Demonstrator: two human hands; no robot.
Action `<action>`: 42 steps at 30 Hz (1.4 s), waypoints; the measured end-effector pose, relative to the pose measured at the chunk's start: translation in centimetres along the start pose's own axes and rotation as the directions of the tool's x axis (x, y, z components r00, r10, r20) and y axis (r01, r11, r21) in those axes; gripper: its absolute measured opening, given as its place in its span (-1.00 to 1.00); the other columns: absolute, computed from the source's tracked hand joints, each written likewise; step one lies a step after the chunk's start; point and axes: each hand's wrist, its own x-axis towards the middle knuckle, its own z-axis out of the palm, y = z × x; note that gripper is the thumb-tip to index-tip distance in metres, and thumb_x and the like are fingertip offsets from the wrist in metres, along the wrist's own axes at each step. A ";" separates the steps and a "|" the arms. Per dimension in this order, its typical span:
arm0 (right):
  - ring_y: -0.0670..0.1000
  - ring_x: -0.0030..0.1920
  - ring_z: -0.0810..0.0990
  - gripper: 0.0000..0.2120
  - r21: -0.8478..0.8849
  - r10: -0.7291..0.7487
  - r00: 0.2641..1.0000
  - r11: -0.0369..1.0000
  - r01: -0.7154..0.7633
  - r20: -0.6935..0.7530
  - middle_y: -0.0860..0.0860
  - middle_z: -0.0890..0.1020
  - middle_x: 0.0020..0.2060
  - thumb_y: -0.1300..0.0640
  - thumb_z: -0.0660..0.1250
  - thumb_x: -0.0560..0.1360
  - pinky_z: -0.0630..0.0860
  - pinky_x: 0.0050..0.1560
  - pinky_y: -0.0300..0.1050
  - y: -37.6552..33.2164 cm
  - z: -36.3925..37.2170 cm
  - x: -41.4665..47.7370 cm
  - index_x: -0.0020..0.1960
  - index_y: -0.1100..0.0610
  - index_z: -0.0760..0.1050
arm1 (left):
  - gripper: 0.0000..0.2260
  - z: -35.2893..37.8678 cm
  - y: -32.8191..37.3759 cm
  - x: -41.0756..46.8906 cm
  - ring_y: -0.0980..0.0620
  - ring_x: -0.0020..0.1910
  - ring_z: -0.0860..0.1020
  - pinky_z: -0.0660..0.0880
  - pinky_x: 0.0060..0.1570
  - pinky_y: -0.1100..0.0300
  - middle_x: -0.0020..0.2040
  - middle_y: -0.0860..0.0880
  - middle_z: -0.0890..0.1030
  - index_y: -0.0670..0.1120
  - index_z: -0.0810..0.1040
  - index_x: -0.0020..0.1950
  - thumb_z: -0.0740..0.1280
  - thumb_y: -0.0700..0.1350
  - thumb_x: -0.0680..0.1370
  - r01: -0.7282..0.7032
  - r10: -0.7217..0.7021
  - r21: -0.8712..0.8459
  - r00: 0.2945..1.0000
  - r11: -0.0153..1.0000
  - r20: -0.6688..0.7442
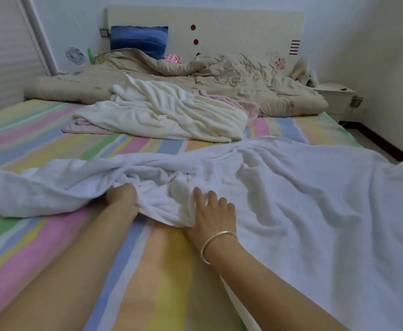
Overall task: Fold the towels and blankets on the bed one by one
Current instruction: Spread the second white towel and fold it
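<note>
On the bed (40, 139), near its foot edge, both hands work the white towel (303, 199). Left hand (121, 195) is curled shut, fingers buried in a bunched fold of the towel, gripping it; fingertips hidden under the cloth. Right hand (211, 213) lies flat on the towel, fingers spread and slightly bent, palm pressing down at the towel's near edge; whether the thumb pinches the hem underneath is hard to tell. Silver bangle (216, 244) on the right wrist.

White towel is thick terry, nubby, heavily wrinkled. Long axis runs across the bed, left to right: right part spread fairly flat and reaching the bed's right edge, left part twisted into a rope-like bunch that tapers toward the bed's left side. Striped sheet (59, 235) under it, pastel pink, blue, yellow, green bands running toward the headboard (219, 27).

Beyond the white towel, toward the headboard: a cream towel (167, 111), ribbed plush, crumpled in a heap, lying on top of a thin pink cloth (85, 129) that sticks out at both sides. Further on, a beige quilted blanket (231, 80), rumpled, spans the bed's width. Blue pillow (138, 40) leans upright against the headboard.
</note>
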 end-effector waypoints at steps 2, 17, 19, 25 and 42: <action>0.33 0.34 0.29 -0.15 0.027 -0.067 0.997 0.997 0.066 0.049 0.23 0.18 0.44 -0.20 0.31 0.42 0.25 0.32 0.22 -2.5 -0.3 -0.5 0.55 -0.01 -0.05 | -0.57 -4.5 1.8 1.6 -0.18 0.38 0.40 0.38 0.25 0.05 0.45 -0.16 0.39 -0.15 0.30 0.49 0.18 -0.22 0.61 -0.225 0.267 0.343 0.960 0.912 -0.079; 0.10 -0.29 0.52 -0.68 -0.005 -0.222 0.930 0.973 0.231 -0.293 0.04 0.53 -0.28 0.22 0.03 0.28 0.17 -0.39 -0.13 -15.8 0.1 -7.4 -0.21 0.04 0.54 | -0.64 -24.1 0.0 4.5 -0.31 0.12 0.52 0.43 -0.06 -0.03 0.17 -0.32 0.53 -0.22 0.28 0.40 0.15 -0.18 0.61 -0.210 0.446 0.953 0.890 0.218 0.094; 0.11 -0.31 0.51 -0.68 -0.023 -0.168 0.945 0.985 0.168 -0.279 0.05 0.51 -0.30 0.26 0.02 0.28 0.16 -0.39 -0.11 -15.4 0.3 -7.7 -0.22 0.07 0.53 | -0.63 -24.6 -0.3 3.7 -0.31 0.12 0.52 0.40 -0.10 -0.02 0.18 -0.33 0.52 -0.27 0.27 0.39 0.14 -0.15 0.63 -0.216 0.431 0.936 0.899 0.279 0.079; 0.13 -0.27 0.48 -0.75 -0.143 -0.045 0.962 0.990 0.006 -0.270 0.09 0.47 -0.23 0.32 0.06 0.32 0.26 -0.39 -0.09 -12.5 0.2 -7.4 -0.15 0.12 0.45 | -0.45 -25.8 -0.9 0.4 -0.25 -0.06 0.57 0.40 -0.28 0.07 -0.01 -0.25 0.58 -0.22 0.32 0.25 0.25 0.24 0.55 -0.357 0.564 0.914 0.803 0.194 0.195; -0.03 -0.02 0.59 -0.61 0.444 -0.201 0.979 0.875 0.192 -0.027 -0.17 0.63 -0.02 0.04 0.19 0.33 0.45 -0.12 -0.12 -7.0 -4.8 -16.5 0.15 -0.09 0.48 | -0.57 -30.7 -1.4 -1.5 -0.28 0.06 0.52 0.46 -0.13 -0.04 0.15 -0.28 0.50 -0.22 0.27 0.29 0.27 0.05 0.60 -0.220 0.534 0.953 0.842 0.210 0.077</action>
